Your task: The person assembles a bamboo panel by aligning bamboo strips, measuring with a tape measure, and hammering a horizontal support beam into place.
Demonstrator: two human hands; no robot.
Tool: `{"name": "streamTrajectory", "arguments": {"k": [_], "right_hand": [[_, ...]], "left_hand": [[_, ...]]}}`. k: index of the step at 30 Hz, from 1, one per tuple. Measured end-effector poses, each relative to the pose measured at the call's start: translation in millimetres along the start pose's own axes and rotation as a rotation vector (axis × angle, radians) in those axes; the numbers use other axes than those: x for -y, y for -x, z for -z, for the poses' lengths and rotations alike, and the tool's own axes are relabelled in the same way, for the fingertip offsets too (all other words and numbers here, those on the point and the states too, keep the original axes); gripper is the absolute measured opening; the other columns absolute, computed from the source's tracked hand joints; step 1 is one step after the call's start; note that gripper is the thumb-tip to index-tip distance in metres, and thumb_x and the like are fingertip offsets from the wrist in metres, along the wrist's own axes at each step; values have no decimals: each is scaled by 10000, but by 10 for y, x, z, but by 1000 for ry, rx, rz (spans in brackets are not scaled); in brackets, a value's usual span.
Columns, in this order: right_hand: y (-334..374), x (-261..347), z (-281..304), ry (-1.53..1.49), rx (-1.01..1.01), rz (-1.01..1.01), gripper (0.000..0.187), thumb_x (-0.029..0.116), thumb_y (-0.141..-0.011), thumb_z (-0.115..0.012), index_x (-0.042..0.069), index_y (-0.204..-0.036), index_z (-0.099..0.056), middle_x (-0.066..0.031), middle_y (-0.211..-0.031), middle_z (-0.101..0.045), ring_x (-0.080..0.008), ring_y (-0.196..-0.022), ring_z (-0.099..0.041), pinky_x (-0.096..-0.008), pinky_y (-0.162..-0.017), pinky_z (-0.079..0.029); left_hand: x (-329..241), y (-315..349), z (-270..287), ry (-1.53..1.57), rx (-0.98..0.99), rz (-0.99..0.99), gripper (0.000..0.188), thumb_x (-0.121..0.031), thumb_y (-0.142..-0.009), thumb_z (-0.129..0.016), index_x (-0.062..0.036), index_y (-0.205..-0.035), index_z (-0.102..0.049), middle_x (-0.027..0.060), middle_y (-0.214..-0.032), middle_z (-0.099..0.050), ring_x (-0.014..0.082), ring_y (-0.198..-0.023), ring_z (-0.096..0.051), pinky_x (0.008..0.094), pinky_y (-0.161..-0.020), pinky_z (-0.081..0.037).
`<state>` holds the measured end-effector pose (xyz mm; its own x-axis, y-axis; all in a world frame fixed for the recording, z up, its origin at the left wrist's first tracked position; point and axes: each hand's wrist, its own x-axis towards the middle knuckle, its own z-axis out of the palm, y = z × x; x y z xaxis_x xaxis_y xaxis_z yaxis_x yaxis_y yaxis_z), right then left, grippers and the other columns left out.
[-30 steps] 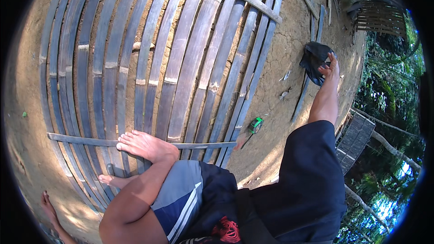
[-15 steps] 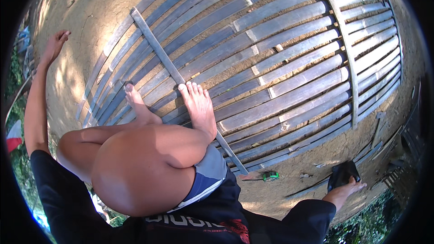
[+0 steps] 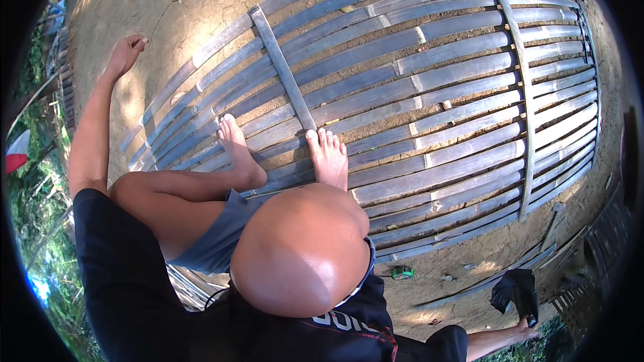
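Off to the far right, my right hand [image 3: 520,330] is at the lower end of a limp black bag-like thing [image 3: 515,288]. The fingers seem closed on its edge; part of the grip is hidden. My left hand [image 3: 125,55] hangs out at the left over bare ground, holding nothing, its fingers loosely bent. Below me lies a panel of split bamboo slats [image 3: 429,87] in long rows with thin crosspieces. My bare feet rest on it, the right toes at the end of one bamboo crosspiece [image 3: 282,67].
A green tape measure [image 3: 402,273] lies on the dirt by the panel's near edge. Loose bamboo strips [image 3: 463,291] lie to its right. A hammer-like tool [image 3: 553,221] and a dark slatted object [image 3: 582,302] are at the right. Plants grow along the left rim.
The black thing has shifted nearer and hangs differently, with my right hand lower at its end. My left hand has moved right in view. My knees and the view have shifted.
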<state>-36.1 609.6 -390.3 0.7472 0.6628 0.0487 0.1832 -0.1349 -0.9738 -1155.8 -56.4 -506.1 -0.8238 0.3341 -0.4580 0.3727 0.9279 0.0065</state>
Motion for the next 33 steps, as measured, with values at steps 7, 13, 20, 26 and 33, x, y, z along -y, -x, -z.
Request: {"name": "streamTrajectory", "arguments": {"k": [7, 13, 20, 26, 33], "right_hand": [[1745, 1355, -816, -35, 261, 114, 729, 499, -1044, -386, -131, -1411, -378, -248, -1474, -438, -373, -1332, -449, -575, -1134, -336], [2931, 1944, -1776, -195, 627, 226, 798, 505, -997, -506, -112, -1467, -322, -211, -1501, -423, -318, -1417, -362, -517, -1212, -229], [3825, 2051, -3249, -239, 1229, 249, 756, 538, -1015, -427, -53, -1483, -371, -186, -1515, -428, -251, -1440, -350, -459, -1229, -162], [5436, 1677, -4467, -209, 1658, 152, 636, 514, -1068, -325, 11, -1346, -598, -80, -1210, -668, -150, -1127, -559, -372, -1046, -329], [7524, 1419, -5291, -74, 1686, 183, 815, 700, -917, -520, -29, -1266, -622, -213, -1252, -630, -301, -1210, -550, -478, -1044, -411]], "left_hand": [[-108, -139, -568, 117, 29, -92, 413, -362, -983, -591, 6, -1151, -671, 129, -986, -705, 224, -919, -643, 345, -870, -475], [-426, 125, -802, 153, 47, -141, 328, -282, -974, -596, -34, -1169, -685, 173, -1089, -716, 278, -1017, -674, 362, -900, -493], [-678, 223, -972, 211, 26, -334, 259, -161, -921, -629, -25, -1132, -690, 177, -1087, -686, 331, -964, -665, 387, -860, -513], [-910, 406, -1057, 335, -7, -435, 210, -177, -905, -659, -26, -1042, -707, 196, -1042, -689, 379, -974, -651, 415, -863, -516], [-920, 710, -1199, 334, 15, -457, 199, -123, -916, -628, -19, -1067, -706, 164, -972, -665, 307, -895, -649, 374, -783, -516]]}}
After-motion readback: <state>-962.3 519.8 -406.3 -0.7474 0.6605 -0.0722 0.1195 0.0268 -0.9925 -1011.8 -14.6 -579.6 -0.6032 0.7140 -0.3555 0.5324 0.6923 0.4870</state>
